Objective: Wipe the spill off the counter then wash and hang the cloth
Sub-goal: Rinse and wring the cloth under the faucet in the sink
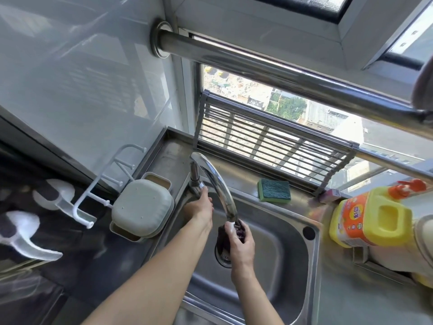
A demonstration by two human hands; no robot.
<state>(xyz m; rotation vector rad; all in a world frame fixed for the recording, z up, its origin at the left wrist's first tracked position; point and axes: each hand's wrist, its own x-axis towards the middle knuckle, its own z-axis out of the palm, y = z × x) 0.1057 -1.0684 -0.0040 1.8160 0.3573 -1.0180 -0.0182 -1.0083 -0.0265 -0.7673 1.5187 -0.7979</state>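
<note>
My right hand (241,247) grips a bunched dark purple cloth (222,238) over the steel sink (290,254), directly under the spout of the curved chrome tap (215,179). Water runs from the spout onto the cloth. My left hand (200,209) reaches to the base of the tap and is closed around its handle. The cloth's lower part hangs above the drain (223,255).
A green-and-yellow sponge (274,191) lies on the sink's back ledge. A yellow detergent jug (370,216) stands at the right. A pale lidded box (143,207) and a white hook rack (103,184) are at the left. A steel rail (281,66) runs overhead before the window.
</note>
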